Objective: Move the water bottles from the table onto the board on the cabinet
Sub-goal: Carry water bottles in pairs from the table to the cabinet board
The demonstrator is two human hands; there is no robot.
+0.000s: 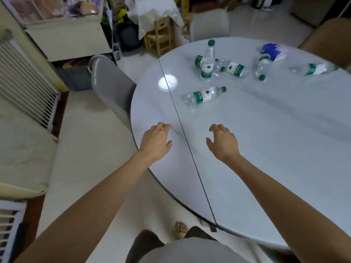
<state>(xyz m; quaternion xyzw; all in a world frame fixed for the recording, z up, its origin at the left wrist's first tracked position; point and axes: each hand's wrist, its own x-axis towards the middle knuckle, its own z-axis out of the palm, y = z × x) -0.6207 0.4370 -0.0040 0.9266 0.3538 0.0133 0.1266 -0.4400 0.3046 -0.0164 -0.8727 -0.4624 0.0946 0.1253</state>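
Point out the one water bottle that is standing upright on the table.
The upright bottle at the far side of the table, green cap on top. Every other bottle lies on its side.

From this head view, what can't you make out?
- The board and cabinet: not identifiable in the head view.
- Bottle behind the upright bottle: mostly hidden; only its label end shows.
- Far right bottle: blurred, cap unclear.
- Blue item: blurred, can't identify.
- Bottle fill levels: unreadable.
- Both hands, left and right, empty.
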